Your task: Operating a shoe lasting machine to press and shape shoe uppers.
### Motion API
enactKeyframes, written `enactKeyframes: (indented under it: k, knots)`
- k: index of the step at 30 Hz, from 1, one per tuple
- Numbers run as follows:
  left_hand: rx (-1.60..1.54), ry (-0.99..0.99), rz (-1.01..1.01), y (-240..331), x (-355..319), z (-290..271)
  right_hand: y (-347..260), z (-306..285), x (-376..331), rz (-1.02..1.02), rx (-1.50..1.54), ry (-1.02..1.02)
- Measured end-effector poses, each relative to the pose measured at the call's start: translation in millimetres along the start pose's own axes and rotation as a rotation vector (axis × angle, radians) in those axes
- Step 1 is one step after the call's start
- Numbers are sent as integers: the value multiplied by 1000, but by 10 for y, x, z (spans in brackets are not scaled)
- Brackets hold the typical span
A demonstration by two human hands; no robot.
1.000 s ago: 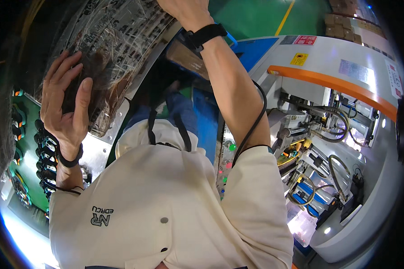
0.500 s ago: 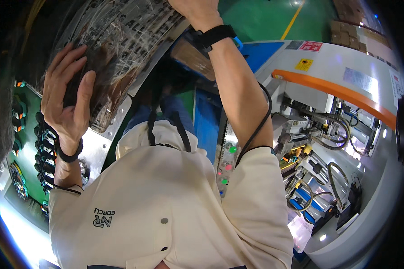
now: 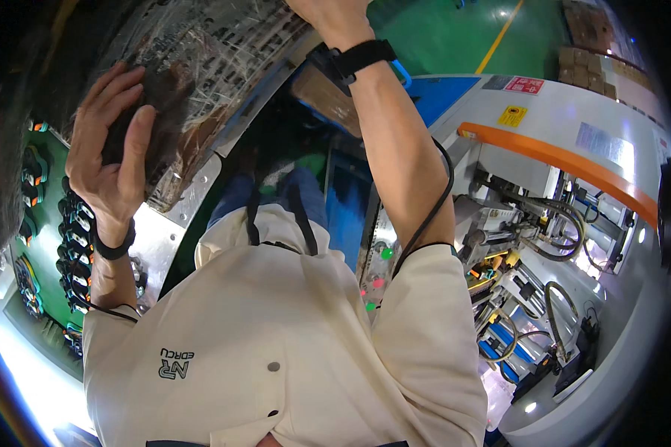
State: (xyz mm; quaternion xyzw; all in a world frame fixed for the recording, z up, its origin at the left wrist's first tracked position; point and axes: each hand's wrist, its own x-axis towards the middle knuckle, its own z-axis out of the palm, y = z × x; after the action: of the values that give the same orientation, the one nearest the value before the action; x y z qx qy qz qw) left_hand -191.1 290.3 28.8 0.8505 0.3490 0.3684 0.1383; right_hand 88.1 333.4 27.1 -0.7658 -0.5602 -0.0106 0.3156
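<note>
By the near corner of the metal tabletop (image 3: 200, 186), the left hand (image 3: 108, 160) is held unclenched and loosely spread; along the right edge, a film-wrapped bundle (image 3: 212, 82) is supported; farther right, the right hand (image 3: 334, 13) is cropped, its grip untellable.

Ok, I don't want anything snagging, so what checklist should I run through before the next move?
1. Left grip open: ok, no closed grasp shows.
2. Left grip off the film-wrapped stack: cannot tell, they overlap in view.
3. Right grip fully visible: not ok, the top edge cuts it off.
4. Left wrist strap and right wrist strap worn: ok.
5. Black cord flat along the right arm: not ok, it bows outward.
</note>
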Motion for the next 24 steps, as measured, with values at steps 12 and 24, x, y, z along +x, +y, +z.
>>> enactKeyframes:
  k: [12, 24]
  knots:
    - [74, -5, 53, -55, -61, 30, 124, 52, -57, -148, 3, 188]
    - [-114, -35, -105, 4, -193, 76, 240, 114, -127, -273, 229, 220]
